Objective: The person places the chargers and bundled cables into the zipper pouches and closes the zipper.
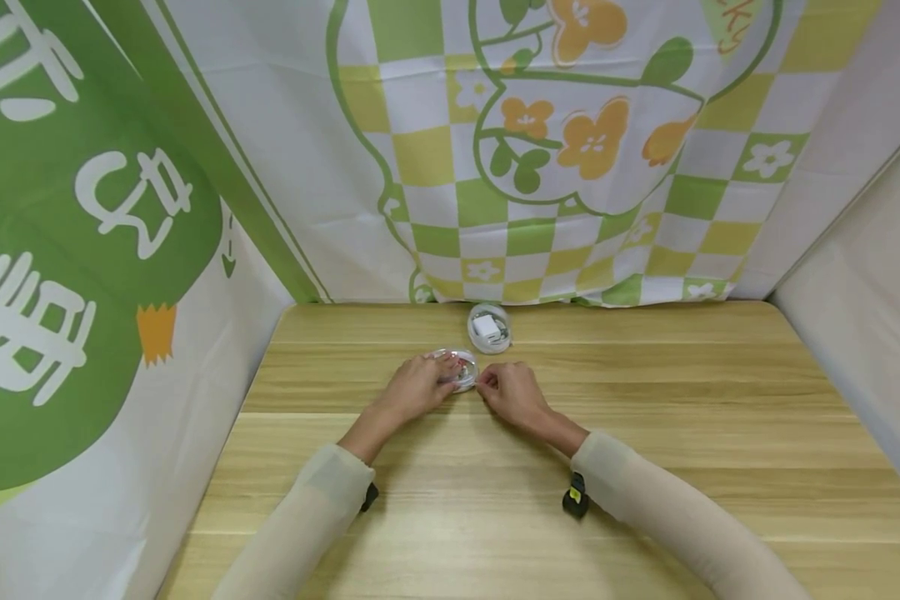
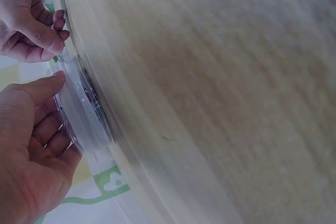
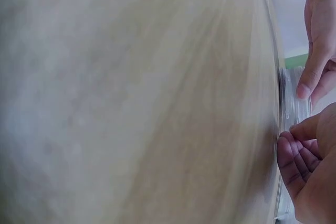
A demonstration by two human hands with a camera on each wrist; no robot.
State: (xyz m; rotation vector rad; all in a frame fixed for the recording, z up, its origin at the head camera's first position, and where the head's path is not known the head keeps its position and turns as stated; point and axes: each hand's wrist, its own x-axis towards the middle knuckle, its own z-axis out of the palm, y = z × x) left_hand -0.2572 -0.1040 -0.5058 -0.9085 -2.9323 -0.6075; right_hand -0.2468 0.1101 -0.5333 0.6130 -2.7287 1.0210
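A round clear plastic case (image 1: 466, 377) with something red and white inside lies on the table. My left hand (image 1: 417, 388) grips its left side; in the left wrist view the thumb and curled fingers are around the case (image 2: 79, 103). At the case's right edge, my right hand (image 1: 516, 393) pinches a small bit between thumb and index finger. In the left wrist view a thin pale piece shows at those fingertips, too small to name. The right wrist view also shows the case (image 3: 294, 95) between both hands.
Just behind stands a second round clear case (image 1: 503, 341) with a white charger block (image 1: 486, 326) in it. The wooden table (image 1: 645, 433) meets a patterned cloth (image 1: 480, 192) at its back edge. Cloth walls (image 1: 217, 400) rise on the left and right.
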